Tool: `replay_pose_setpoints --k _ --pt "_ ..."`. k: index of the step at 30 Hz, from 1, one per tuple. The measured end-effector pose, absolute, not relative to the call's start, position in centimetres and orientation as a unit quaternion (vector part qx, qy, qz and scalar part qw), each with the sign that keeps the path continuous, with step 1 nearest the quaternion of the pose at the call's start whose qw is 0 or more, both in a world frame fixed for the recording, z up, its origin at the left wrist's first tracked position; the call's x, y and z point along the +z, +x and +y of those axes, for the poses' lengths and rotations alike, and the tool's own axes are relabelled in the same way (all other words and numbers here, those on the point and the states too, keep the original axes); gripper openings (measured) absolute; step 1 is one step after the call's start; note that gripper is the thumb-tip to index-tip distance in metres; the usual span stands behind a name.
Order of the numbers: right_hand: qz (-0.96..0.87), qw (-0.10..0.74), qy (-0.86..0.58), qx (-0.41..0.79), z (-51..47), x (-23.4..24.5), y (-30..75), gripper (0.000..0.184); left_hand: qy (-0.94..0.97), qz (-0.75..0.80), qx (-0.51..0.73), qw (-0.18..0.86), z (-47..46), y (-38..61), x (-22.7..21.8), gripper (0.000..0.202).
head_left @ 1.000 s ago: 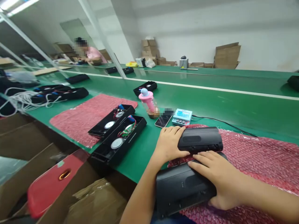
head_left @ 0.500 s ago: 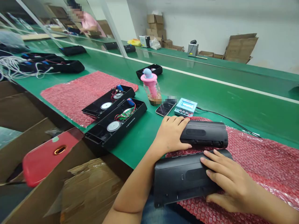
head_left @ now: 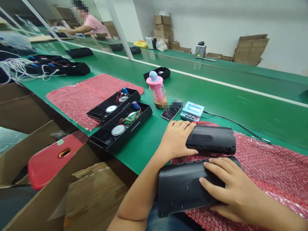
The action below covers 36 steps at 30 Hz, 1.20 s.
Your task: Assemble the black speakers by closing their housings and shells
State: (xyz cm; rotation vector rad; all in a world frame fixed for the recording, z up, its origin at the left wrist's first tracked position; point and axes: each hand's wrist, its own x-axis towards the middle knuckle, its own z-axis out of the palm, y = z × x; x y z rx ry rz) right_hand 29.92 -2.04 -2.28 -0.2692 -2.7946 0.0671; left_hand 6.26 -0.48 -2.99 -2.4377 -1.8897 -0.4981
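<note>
In the head view, the person's left grip [head_left: 179,139], a bare hand, was grasping the left end of the far black casing [head_left: 214,136], fingers over its top and thumb along the near side. The right grip [head_left: 226,186] lay spread across the right part of the near black casing [head_left: 180,183], thumb low on its near side; whether it was clenched or merely resting could not be made out. Both casings sat over a pink bubble sheet [head_left: 276,163], presumably as padding against scratches, and a hand on each probably kept them steady and lined up.

To the left, two open-topped housings with discs and wires inside lay side by side, likely hollow side up to keep the parts in sight: the rear housing [head_left: 122,108] partly on another pink sheet [head_left: 77,96], the front housing [head_left: 131,130] on the green tabletop [head_left: 149,150]. White lettering along both housings' sides seemed to read "MERKURY". A light-blue device [head_left: 192,110] had a lit screen, its text too small to read. Beside it lay a phone [head_left: 170,113] with a dark screen.
</note>
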Motion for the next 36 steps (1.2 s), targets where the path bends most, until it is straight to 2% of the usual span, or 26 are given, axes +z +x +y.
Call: replay_pose_setpoints --k 8,14,26,30,36 --pt "-0.988 0.138 -0.069 -0.018 -2.28 -2.16 29.64 0.032 -0.778 -0.609 -0.156 0.009 -0.42 6.32 -2.86 0.086" --pt "-0.992 0.107 -0.064 0.007 -2.33 -2.36 29.83 0.035 -0.777 -0.61 -0.156 0.004 -0.42 6.35 -2.77 0.084" --pt "-0.979 0.06 -0.123 0.151 -2.42 -2.01 29.04 0.044 -0.775 -0.613 -0.151 -0.004 -0.44 6.44 -2.5 0.085" --pt "-0.978 0.073 -0.114 0.156 -2.47 -2.28 29.42 0.051 -0.774 -0.615 -0.155 -0.002 -0.59 6.51 -2.44 0.084" --pt "-0.975 0.091 -0.12 0.16 -2.56 -2.45 29.29 0.048 -0.777 -0.609 -0.163 0.006 -0.64 6.41 -2.65 0.084"
